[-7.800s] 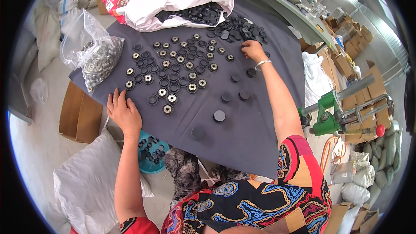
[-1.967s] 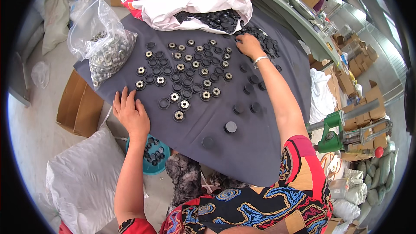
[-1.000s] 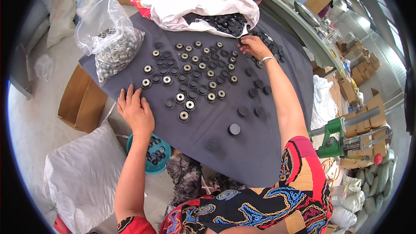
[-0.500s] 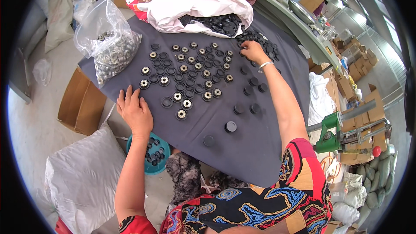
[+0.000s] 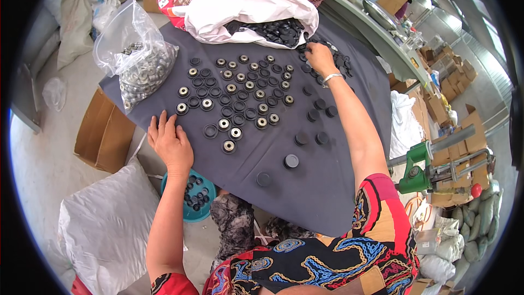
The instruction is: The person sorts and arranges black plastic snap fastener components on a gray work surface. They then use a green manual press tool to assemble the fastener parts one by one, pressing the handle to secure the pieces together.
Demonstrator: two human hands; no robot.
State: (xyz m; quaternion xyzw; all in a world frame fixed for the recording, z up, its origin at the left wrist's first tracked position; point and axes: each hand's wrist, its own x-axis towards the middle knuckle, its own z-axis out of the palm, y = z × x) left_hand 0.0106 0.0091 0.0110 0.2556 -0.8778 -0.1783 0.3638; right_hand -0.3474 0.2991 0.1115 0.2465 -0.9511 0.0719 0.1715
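My left hand (image 5: 171,146) lies flat on the near left edge of the dark cloth-covered table (image 5: 229,177), fingers spread, holding nothing. At the far right my right hand (image 5: 321,59) reaches to the edge of a pile of black caps (image 5: 343,64). Its fingers are bent and close together; whatever is between them is too small to make out. Several black caps (image 5: 291,161) stand apart on the cloth below that hand. Mid-table lie many black rings (image 5: 210,130), some with a silver metal bearing (image 5: 228,146) seated in them.
A clear plastic bag of metal bearings (image 5: 146,71) stands at the far left. Behind the rings, an open white sack (image 5: 240,13) spills black parts. Beside my left forearm sit a teal basin (image 5: 196,214) of black pieces and a stuffed white sack (image 5: 109,224). A green clamp (image 5: 415,169) is at right.
My right hand has moved slightly farther away, toward the sack and the pile of caps. The left hand rests in the same place.
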